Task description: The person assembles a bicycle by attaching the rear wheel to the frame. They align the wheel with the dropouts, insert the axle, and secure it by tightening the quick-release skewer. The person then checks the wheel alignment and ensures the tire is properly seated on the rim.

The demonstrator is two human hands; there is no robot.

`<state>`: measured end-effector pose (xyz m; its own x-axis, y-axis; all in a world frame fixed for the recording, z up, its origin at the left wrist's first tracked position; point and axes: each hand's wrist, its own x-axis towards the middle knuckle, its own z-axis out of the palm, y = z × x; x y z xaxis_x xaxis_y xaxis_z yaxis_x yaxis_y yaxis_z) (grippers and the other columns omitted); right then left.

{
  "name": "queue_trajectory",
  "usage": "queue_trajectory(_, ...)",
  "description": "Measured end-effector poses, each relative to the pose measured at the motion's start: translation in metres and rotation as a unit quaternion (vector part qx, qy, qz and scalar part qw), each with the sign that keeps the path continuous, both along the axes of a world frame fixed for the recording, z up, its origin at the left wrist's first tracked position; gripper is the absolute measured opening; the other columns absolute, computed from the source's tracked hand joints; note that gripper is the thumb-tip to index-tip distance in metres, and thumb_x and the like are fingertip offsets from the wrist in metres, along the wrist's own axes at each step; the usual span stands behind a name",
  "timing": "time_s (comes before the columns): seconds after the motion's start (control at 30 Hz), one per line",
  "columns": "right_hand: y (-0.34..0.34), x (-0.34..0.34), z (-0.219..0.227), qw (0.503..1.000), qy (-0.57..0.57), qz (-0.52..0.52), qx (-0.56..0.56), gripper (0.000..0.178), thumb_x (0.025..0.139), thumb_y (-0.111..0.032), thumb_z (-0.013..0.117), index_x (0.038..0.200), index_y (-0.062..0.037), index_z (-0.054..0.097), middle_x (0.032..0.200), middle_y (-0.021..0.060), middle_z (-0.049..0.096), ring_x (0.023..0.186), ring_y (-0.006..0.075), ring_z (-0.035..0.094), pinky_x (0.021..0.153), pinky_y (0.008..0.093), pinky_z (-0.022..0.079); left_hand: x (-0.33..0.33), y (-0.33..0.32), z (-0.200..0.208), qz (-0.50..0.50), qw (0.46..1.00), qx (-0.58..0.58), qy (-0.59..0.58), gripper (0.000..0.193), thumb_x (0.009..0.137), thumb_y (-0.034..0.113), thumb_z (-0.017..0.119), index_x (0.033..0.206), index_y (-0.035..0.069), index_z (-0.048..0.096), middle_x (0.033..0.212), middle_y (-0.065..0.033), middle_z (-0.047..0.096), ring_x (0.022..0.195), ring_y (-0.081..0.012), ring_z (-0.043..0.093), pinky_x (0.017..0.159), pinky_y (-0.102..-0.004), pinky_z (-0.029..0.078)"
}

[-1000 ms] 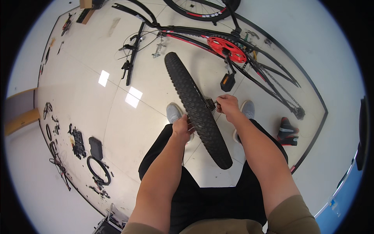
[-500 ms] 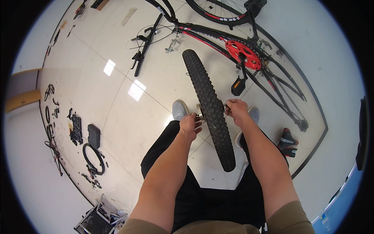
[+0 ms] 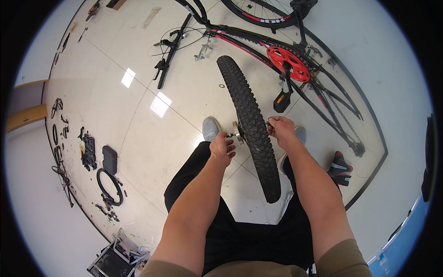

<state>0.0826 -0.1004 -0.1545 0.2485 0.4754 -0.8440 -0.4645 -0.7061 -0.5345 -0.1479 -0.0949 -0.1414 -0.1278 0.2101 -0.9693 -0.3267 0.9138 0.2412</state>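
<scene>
A bicycle wheel with a knobbly black tire [image 3: 249,124] stands upright between my legs, seen nearly edge-on. On its left side the metal hub part [image 3: 237,133] juts out, round and silver-brown. My left hand [image 3: 222,147] is just left of it, thumb and forefinger pinched on a small dark piece at the axle's end. Its other fingers are loosely curled. On the tire's right side my right hand [image 3: 280,125] is closed, fingertips pinching the thin axle end that sticks out there. The tire hides the middle of the axle.
A black and red bicycle frame [image 3: 249,51] with a red chainring [image 3: 288,63] lies ahead to the right, its pedal [image 3: 282,101] near my right hand. A handlebar [image 3: 173,53] lies at its left. Gloves [image 3: 340,168] rest at right; loose parts and a case [image 3: 110,159] lie left.
My left hand has drawn slightly left, away from the tire, and more of the hub part shows. The wheel has shifted a little; my right hand stays nearly where it was.
</scene>
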Motion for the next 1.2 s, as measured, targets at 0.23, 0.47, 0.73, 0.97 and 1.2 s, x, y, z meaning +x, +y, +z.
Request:
queue_trajectory(0.23,0.003,-0.003,0.001,1.000,0.001,0.003,-0.003,0.013,0.096,-0.009,0.068,0.104,0.0017,0.068,0.087,0.0053,0.064,0.073,0.0155,0.061,0.064,0.0328,0.058,-0.010,-0.004,-0.030,-0.087,0.995,0.044,-0.019,0.029,0.101,0.037,0.055,0.112,0.010,0.058,0.094,-0.0050,0.061,0.079,-0.0214,0.059,0.069,-0.0412,0.047)
queue_trajectory(0.47,0.003,-0.002,0.000,1.000,-0.006,0.001,-0.010,0.014,0.096,-0.009,0.068,0.104,0.0019,0.068,0.087,0.0051,0.064,0.072,0.0153,0.061,0.064,0.0326,0.058,0.001,0.003,-0.005,-0.050,0.999,-0.001,0.004,0.033,0.101,0.042,0.054,0.110,0.011,0.059,0.095,-0.0052,0.060,0.079,-0.0218,0.059,0.069,-0.0410,0.047)
queue_trajectory(0.73,0.004,-0.004,0.004,1.000,-0.003,-0.001,-0.020,0.011,0.096,-0.009,0.069,0.102,0.0004,0.068,0.085,0.0043,0.064,0.071,0.0150,0.061,0.062,0.0327,0.058,-0.004,-0.002,-0.022,-0.101,0.995,0.018,-0.001,0.036,0.101,0.043,0.055,0.113,0.010,0.058,0.097,-0.0056,0.060,0.081,-0.0216,0.058,0.071,-0.0418,0.047)
queue_trajectory(0.97,0.003,-0.002,0.003,1.000,-0.005,-0.005,-0.018,0.012,0.095,-0.009,0.069,0.102,0.0008,0.068,0.086,0.0042,0.064,0.070,0.0144,0.061,0.062,0.0324,0.057,0.001,-0.003,-0.008,-0.057,0.997,0.041,-0.014,0.045,0.101,0.050,0.055,0.116,0.008,0.057,0.098,-0.0057,0.059,0.081,-0.0211,0.057,0.067,-0.0396,0.046)
queue_trajectory(1.2,0.002,-0.008,0.006,1.000,-0.004,0.002,-0.012,0.013,0.094,-0.009,0.069,0.102,0.0015,0.068,0.085,0.0045,0.064,0.069,0.0141,0.060,0.061,0.0320,0.056,-0.023,-0.016,-0.069,-0.018,0.995,0.039,-0.085,0.030,0.100,0.038,0.057,0.115,0.011,0.057,0.090,-0.0052,0.058,0.073,-0.0205,0.056,0.064,-0.0381,0.045)
